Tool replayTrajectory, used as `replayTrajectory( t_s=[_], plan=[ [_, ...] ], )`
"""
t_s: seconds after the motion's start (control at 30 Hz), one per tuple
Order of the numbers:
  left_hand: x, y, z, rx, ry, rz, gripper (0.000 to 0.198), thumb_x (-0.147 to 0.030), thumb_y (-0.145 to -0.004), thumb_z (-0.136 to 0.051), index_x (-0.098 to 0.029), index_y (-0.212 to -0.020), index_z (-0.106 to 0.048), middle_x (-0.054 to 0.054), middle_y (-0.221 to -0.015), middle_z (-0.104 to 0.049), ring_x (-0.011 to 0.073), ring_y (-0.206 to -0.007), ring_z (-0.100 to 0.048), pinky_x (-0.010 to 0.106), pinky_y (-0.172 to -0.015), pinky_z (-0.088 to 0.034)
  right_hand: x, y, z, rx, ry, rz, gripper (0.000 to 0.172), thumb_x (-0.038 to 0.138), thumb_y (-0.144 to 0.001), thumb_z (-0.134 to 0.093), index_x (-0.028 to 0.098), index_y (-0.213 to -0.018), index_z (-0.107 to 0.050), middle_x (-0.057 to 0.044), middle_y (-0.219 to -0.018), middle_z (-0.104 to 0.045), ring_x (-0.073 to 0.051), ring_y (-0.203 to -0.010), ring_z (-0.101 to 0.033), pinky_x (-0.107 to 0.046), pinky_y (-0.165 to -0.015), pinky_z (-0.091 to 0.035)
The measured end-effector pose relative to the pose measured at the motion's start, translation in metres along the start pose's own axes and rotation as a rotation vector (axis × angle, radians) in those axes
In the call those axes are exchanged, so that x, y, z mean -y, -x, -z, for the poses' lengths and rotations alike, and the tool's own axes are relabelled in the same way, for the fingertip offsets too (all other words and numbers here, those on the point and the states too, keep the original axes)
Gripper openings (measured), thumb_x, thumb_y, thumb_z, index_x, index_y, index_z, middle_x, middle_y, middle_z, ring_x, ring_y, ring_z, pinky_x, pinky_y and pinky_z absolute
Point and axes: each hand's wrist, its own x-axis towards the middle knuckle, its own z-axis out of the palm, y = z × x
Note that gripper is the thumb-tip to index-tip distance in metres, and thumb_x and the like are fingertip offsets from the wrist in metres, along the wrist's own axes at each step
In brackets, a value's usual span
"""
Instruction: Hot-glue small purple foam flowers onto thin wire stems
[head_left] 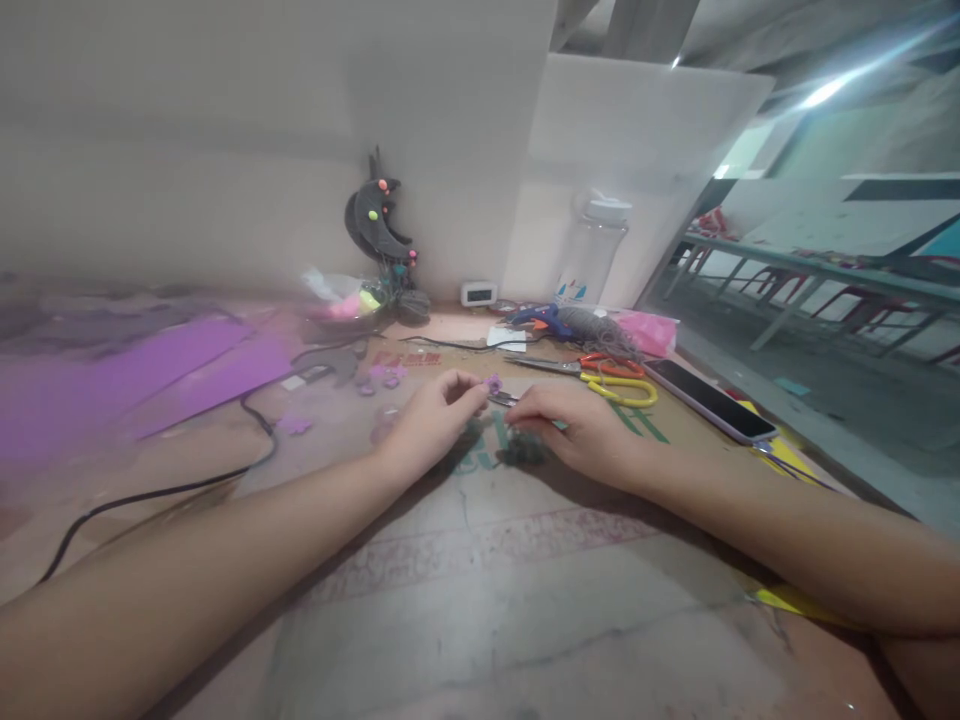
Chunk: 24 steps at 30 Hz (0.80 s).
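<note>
In front of me, my left hand (446, 412) pinches a small purple flower (493, 383) between thumb and fingertips. My right hand (574, 425) is closed on a slim metal tool (504, 398), whose tip looks like tweezers and points left, close under the flower. Its grip end is hidden in the fingers. Blur hides whether the tip touches the flower. Several small purple flower pieces (390, 378) lie beyond my left hand, and a larger purple cut-out (294, 424) rests farther left.
Purple sheets (150, 385) cover the left side, crossed by a black cable (161, 490). Red-and-yellow-handled scissors (611, 375), a phone (709, 398), grey yarn (596, 330), a clear bottle (592, 250) and a small digital clock (478, 293) stand or lie at the back and right. A dark moon-shaped cushion (375, 220) leans there.
</note>
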Motion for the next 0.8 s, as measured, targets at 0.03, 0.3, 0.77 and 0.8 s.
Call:
replayTrajectory(
  t_s=[0.03, 0.3, 0.77, 0.8],
  plan=[
    [-0.001, 0.001, 0.000, 0.013, -0.008, 0.009, 0.024, -0.041, -0.081, -0.062, -0.018, -0.078, -0.059, 0.000, -0.075, -0.064, 0.0151, -0.073, -0.059, 0.027, -0.070, -0.043, -0.001, -0.001, 0.002, -0.036, -0.001, -0.027, 0.015, 0.017, -0.094, -0.052, 0.019, -0.090, -0.066, -0.003, -0.080, -0.068, -0.015, -0.074, -0.061, -0.027, -0.069, -0.047],
    [-0.007, 0.005, -0.001, 0.108, -0.067, 0.039, 0.025, -0.042, -0.082, -0.060, -0.018, -0.074, -0.058, 0.002, -0.071, -0.065, 0.0143, -0.065, -0.057, 0.027, -0.062, -0.044, -0.018, -0.003, -0.008, -0.218, -0.192, -0.465, 0.009, 0.025, -0.090, -0.056, 0.019, -0.086, -0.062, -0.001, -0.076, -0.062, -0.014, -0.068, -0.055, -0.027, -0.062, -0.041],
    [0.006, -0.001, -0.001, 0.196, -0.020, 0.007, 0.022, -0.039, -0.082, -0.061, -0.017, -0.081, -0.061, 0.003, -0.077, -0.066, 0.0138, -0.069, -0.059, 0.027, -0.066, -0.044, -0.001, -0.007, -0.021, -0.113, -1.038, -0.714, 0.031, 0.049, -0.087, -0.061, 0.022, -0.088, -0.044, 0.004, -0.061, -0.066, -0.012, -0.054, -0.059, -0.026, -0.057, -0.048],
    [0.007, -0.001, -0.001, 0.196, -0.021, -0.005, 0.022, -0.039, -0.082, -0.062, -0.017, -0.081, -0.062, 0.003, -0.079, -0.067, 0.0143, -0.070, -0.059, 0.027, -0.067, -0.044, -0.001, -0.007, -0.022, -0.117, -1.046, -0.716, 0.031, 0.048, -0.087, -0.061, 0.022, -0.088, -0.044, 0.004, -0.062, -0.066, -0.012, -0.054, -0.060, -0.026, -0.058, -0.049]
  ],
)
